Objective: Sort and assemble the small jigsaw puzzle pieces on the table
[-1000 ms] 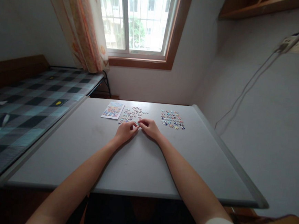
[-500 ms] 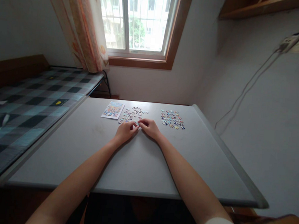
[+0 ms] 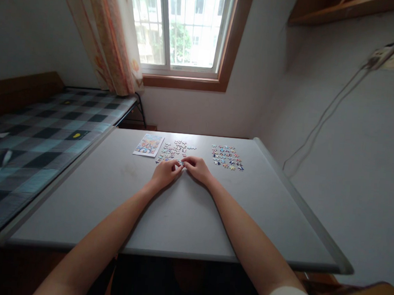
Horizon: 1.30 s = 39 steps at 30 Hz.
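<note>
My left hand [image 3: 166, 172] rests on the grey table at the near edge of the left group of jigsaw pieces [image 3: 172, 150], its thumb and fingers pinched on a small piece. Close against it, my right hand [image 3: 196, 168] has its fingertips pressed together at the same spot; what they grip is too small to make out. A printed picture card [image 3: 149, 145] lies left of the pieces. Farther right, another group of jigsaw pieces [image 3: 227, 157] is spread in loose rows.
The grey table [image 3: 184, 224] has a raised rim at its sides. A bed with a checked cover [image 3: 49, 122] stands along the left. A cable [image 3: 316, 127] hangs down the right wall. Behind the table is a window [image 3: 179, 28] with a curtain [image 3: 106, 36].
</note>
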Tool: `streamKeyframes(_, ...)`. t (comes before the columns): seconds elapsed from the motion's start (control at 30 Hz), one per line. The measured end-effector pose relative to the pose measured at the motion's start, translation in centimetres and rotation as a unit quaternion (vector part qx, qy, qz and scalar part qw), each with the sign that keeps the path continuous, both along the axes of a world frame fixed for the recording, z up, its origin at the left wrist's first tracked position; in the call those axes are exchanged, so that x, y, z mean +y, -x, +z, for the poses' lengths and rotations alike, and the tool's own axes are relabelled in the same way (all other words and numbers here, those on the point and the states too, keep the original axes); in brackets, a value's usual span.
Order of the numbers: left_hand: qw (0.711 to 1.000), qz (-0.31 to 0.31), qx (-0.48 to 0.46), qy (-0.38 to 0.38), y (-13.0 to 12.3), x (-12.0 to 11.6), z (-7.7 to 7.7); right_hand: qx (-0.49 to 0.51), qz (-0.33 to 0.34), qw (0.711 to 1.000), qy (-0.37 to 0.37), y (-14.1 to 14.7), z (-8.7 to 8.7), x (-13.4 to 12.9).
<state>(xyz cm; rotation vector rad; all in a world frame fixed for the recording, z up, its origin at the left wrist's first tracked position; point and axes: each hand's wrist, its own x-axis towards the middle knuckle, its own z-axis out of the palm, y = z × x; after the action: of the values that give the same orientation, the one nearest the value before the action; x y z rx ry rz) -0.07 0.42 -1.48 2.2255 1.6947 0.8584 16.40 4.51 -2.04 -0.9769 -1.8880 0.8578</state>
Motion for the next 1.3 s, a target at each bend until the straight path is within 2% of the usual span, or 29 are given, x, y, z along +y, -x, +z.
streamKeyframes(0.57, 1.000, 0.006, 0.015, 0.008, -0.1, -0.2, 0.2, 0.024, 0.004, 1.000, 0.005, 0.0, -0.2, 0.1)
streamKeyframes(0.63, 1.000, 0.005, 0.014, 0.011, -0.2, -0.2, 0.4, 0.033, -0.026, 0.999, 0.002, 0.0, -0.2, 0.4)
streamKeyframes(0.73, 1.000, 0.006, 0.012, 0.014, -0.2, -0.3, 0.4, 0.018, -0.109, 0.994, -0.004, -0.4, 0.2, 1.5)
streamKeyframes(0.83, 1.000, 0.006, 0.012, 0.017, -0.3, -0.3, 0.5, -0.030, -0.202, 0.979, 0.024, -1.3, 0.8, 3.6)
streamKeyframes(0.93, 1.000, 0.004, 0.016, 0.019, -0.4, -0.4, 0.5, -0.104, -0.266, 0.957, 0.059, -2.1, 1.6, 5.9)
streamKeyframes(1.1, 0.999, 0.011, 0.021, 0.030, -0.5, -0.5, 0.8, -0.175, -0.281, 0.936, 0.121, -2.3, 2.4, 8.2)
streamKeyframes(1.3, 0.999, 0.011, 0.040, 0.035, -0.6, -0.5, 0.7, -0.220, -0.277, 0.927, 0.129, -1.6, 2.4, 8.9)
